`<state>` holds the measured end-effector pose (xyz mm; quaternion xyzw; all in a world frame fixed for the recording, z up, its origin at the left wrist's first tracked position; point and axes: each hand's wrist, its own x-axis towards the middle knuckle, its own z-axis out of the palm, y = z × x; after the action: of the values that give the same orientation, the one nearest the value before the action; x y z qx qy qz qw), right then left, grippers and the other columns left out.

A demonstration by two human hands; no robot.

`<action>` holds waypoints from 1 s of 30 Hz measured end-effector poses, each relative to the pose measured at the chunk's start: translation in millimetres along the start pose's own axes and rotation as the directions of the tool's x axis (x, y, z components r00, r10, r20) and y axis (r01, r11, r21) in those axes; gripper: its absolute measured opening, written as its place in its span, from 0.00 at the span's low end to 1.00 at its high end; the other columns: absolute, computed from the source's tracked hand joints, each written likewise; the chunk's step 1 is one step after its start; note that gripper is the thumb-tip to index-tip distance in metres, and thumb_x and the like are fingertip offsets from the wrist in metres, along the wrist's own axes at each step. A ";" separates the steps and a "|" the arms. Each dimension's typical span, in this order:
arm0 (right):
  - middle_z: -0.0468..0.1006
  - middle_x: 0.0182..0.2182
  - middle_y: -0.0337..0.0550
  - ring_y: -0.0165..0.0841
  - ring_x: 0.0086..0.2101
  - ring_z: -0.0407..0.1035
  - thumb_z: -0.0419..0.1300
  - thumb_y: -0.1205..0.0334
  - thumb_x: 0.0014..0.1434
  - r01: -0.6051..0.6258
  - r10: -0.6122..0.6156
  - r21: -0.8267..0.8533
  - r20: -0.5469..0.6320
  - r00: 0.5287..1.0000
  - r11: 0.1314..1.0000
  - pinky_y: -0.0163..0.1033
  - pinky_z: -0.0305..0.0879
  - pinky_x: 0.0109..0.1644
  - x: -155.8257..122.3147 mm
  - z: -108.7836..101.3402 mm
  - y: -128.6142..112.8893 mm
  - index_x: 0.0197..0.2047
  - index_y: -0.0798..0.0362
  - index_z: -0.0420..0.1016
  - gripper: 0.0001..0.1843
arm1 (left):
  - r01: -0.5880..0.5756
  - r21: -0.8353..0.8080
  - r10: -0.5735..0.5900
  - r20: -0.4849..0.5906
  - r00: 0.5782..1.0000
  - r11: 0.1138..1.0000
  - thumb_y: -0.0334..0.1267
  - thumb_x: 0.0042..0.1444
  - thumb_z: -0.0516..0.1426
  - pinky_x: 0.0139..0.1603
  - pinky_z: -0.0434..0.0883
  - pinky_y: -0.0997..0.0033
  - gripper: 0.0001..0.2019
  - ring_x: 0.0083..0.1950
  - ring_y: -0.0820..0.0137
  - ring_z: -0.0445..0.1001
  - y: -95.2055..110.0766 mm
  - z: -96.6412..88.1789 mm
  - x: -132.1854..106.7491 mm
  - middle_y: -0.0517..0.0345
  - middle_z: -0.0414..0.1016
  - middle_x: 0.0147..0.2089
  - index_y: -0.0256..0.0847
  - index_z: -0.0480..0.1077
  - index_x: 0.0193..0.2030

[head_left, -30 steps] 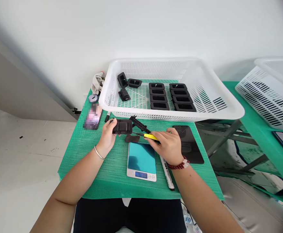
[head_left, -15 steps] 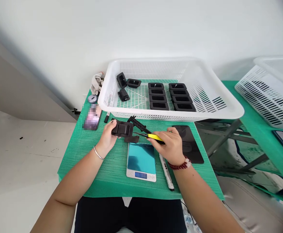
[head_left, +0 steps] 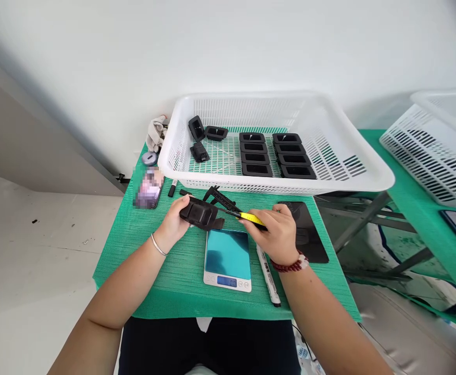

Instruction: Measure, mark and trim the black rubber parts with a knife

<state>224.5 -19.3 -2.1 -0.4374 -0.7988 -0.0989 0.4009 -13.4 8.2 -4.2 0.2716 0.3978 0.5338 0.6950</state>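
Observation:
My left hand [head_left: 174,219] is closed on a black molded plastic part [head_left: 199,212], held tilted above the table. In my right hand [head_left: 274,230] is a yellow-handled utility knife [head_left: 252,217], its thin dark blade pointing left at the part's right edge. Whether the tip touches the part I cannot tell. A dark strip-like piece [head_left: 217,224] shows just beneath the part. Behind the knife lies a black caliper [head_left: 222,199]. Below both hands sits a digital scale [head_left: 228,255] with a shiny blue-green plate.
A white plastic basket [head_left: 212,183] with several black parts stands at the back. A white marker [head_left: 269,278] and a black flat panel [head_left: 309,234] lie right of the scale. On the left are a phone [head_left: 152,187], a round tin [head_left: 149,159] and a glove [head_left: 156,133].
The black part has tilted, its right end turning down a little over the dark strip. The knife's blade has risen slightly along its edge. Both arms stay nearly in place.

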 end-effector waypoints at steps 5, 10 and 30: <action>0.80 0.24 0.37 0.28 0.23 0.71 0.64 0.59 0.57 0.059 -0.059 0.033 0.021 0.998 0.998 0.41 0.56 0.38 -0.7 0.2 -0.6 0.34 0.53 0.71 0.07 | 0.002 -0.032 -0.002 0.006 1.000 0.999 0.50 0.40 0.65 0.18 0.60 0.76 0.18 0.22 0.75 0.67 1.3 0.3 -0.4 0.61 0.67 0.23 0.37 0.71 0.29; 0.80 0.23 0.37 0.28 0.23 0.71 0.64 0.59 0.57 0.037 -0.037 -0.016 -0.012 0.999 0.999 0.41 0.56 0.37 -0.8 0.1 -1.6 0.33 0.53 0.70 0.08 | -0.003 0.000 0.003 0.065 0.998 1.000 0.52 0.44 0.63 0.17 0.57 0.77 0.18 0.20 0.75 0.66 2.2 0.5 -1.0 0.62 0.65 0.20 0.37 0.70 0.28; 0.80 0.23 0.39 0.28 0.22 0.69 0.62 0.54 0.59 0.029 -0.036 0.082 0.090 0.995 0.996 0.41 0.57 0.38 -2.7 2.1 -1.4 0.32 0.53 0.73 0.11 | 0.068 -0.142 -0.068 0.005 0.998 0.988 0.63 0.43 0.61 0.29 0.68 0.71 0.26 0.26 0.72 0.70 0.4 -2.1 2.1 0.60 0.70 0.23 0.38 0.70 0.25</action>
<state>223.0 -20.7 -5.2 -0.4118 -0.8268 -0.0528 0.3796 -15.1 10.3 -5.6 0.2078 0.3680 0.5368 0.7302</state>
